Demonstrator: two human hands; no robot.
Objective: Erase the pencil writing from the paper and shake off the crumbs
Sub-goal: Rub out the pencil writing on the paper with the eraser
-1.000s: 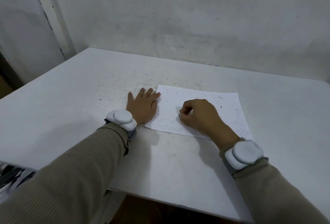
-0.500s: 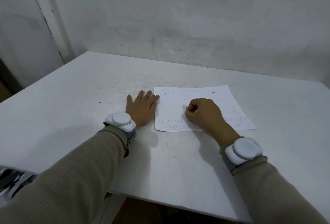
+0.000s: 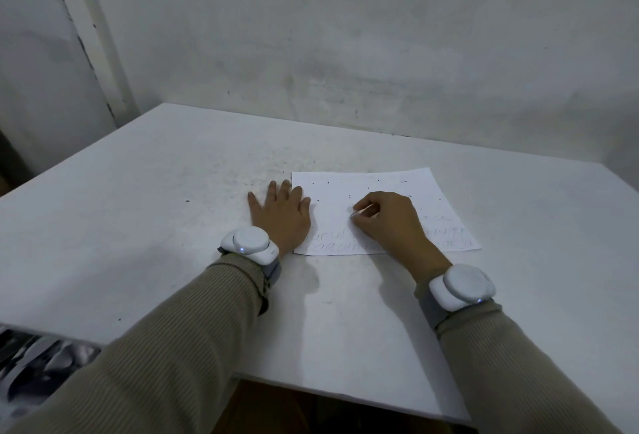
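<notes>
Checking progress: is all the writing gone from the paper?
No, pencil writing shows along the near edge of the paper, on both sides of the right hand.

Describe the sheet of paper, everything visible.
The paper is a white rectangular sheet lying flat on the white table. Faint pencil writing shows along its near rows, and dark crumbs dot the far part. The left hand presses flat on its left edge. The right hand rests mid-sheet, pinching a mostly hidden eraser.

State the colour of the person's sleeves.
Beige ribbed sleeves, clearest in the head view.
</notes>
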